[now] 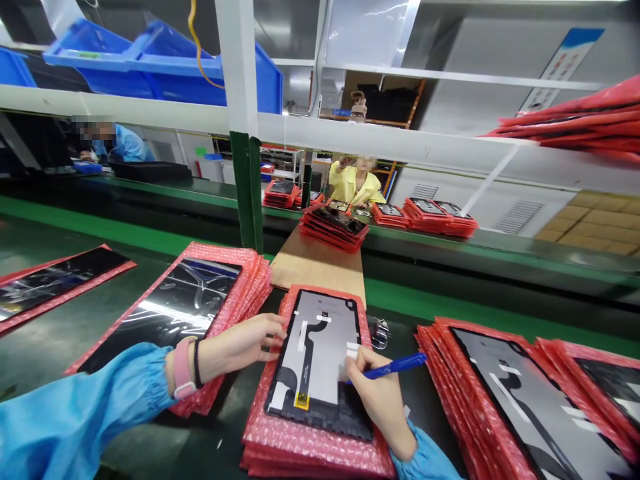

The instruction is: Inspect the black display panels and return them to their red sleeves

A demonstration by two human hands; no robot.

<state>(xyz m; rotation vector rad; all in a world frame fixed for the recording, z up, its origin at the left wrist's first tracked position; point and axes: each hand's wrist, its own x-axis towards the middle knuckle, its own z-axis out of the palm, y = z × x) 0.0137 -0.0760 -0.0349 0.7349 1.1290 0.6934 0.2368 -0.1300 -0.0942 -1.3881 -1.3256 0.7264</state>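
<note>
A tablet-sized display panel (327, 347) lies back side up on a stack of red bubble-wrap bags (320, 450) before me. It has a grey backing, a dark flex cable (306, 367) and a yellow tab at the cable's lower end. My right hand (373, 387) grips a blue pen (395, 367) over the panel's right side; the pen's tip is hard to make out. My left hand (255, 343) rests by the panel's left edge, its fingers loosely curved and apart, with nothing held in them.
To the left, a glossy panel (175, 307) tops another bag stack. More panels on red bags (540, 400) stand at right. A wooden board (320, 257) reaches back across the bench, bearing a bagged stack (334, 227). Blue bins (145, 60) sit overhead; two co-workers sit beyond.
</note>
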